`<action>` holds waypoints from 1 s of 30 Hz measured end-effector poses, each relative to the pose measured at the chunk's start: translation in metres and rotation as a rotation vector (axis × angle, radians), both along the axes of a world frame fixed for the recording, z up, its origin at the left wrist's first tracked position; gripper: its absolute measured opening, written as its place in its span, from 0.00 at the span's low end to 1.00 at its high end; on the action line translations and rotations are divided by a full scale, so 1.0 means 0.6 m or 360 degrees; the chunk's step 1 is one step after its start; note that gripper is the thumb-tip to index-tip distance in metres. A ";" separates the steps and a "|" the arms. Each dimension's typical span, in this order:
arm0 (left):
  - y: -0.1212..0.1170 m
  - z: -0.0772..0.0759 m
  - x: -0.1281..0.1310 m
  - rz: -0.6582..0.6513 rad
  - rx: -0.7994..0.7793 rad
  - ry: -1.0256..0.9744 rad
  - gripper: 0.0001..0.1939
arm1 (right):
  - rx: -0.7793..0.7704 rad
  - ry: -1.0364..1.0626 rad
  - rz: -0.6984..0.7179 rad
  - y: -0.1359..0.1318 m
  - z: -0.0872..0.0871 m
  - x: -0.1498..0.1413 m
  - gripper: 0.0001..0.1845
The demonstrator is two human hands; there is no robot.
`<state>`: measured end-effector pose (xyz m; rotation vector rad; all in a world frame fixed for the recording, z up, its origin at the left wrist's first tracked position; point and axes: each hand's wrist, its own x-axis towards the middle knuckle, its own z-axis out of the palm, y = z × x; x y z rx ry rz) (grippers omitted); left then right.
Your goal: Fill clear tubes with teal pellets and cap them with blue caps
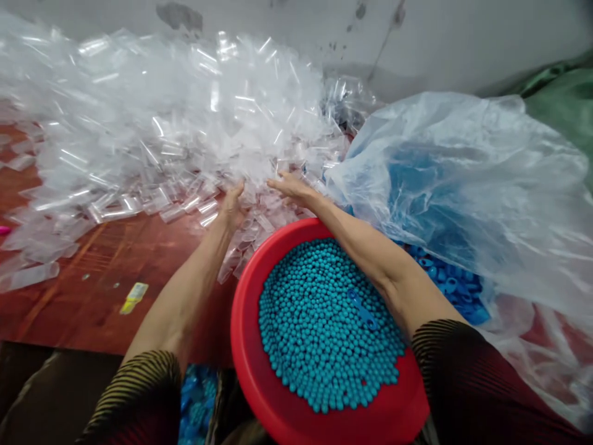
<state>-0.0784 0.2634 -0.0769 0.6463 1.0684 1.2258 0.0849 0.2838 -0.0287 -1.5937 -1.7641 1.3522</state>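
Observation:
Both arms reach past a red basin to a big heap of clear plastic tubes. My left hand is at the heap's near edge, thumb up and fingers partly hidden among the tubes. My right hand lies opposite it, fingers stretched out toward the left, touching the tubes. Loose tubes lie between the two hands, and neither hand grips one visibly. Small teal beads fill much of the basin, below my right forearm. A blue plastic piece with rounded ends rests on the beads.
On the right, a translucent plastic bag holds blue plastic parts, some spilling at its mouth. A yellow-and-white small item lies on the red tabletop. Below the table edge sit blue bagged pieces. A stained wall stands behind.

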 end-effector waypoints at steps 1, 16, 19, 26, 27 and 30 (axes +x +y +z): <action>-0.006 0.007 0.004 -0.0004 -0.0018 -0.0002 0.23 | -0.0139 0.0136 -0.0077 -0.003 0.003 0.001 0.33; -0.111 0.114 0.032 -0.0033 0.0447 0.0241 0.31 | -0.0100 0.1091 -0.0147 -0.098 0.065 0.041 0.33; -0.150 0.109 0.043 -0.0020 0.0614 0.0524 0.30 | 0.0034 0.1025 -0.0033 -0.132 0.071 0.049 0.36; -0.220 0.109 0.045 -0.0367 0.1321 0.1733 0.21 | -0.0044 0.0994 0.0125 -0.214 0.046 0.097 0.37; -0.229 0.112 0.046 -0.0514 0.1416 0.1924 0.20 | -0.0070 0.0940 0.0148 -0.229 0.037 0.104 0.37; -0.255 0.112 0.055 -0.0986 0.1601 0.2413 0.19 | 0.0008 0.0581 0.0329 -0.269 0.015 0.121 0.31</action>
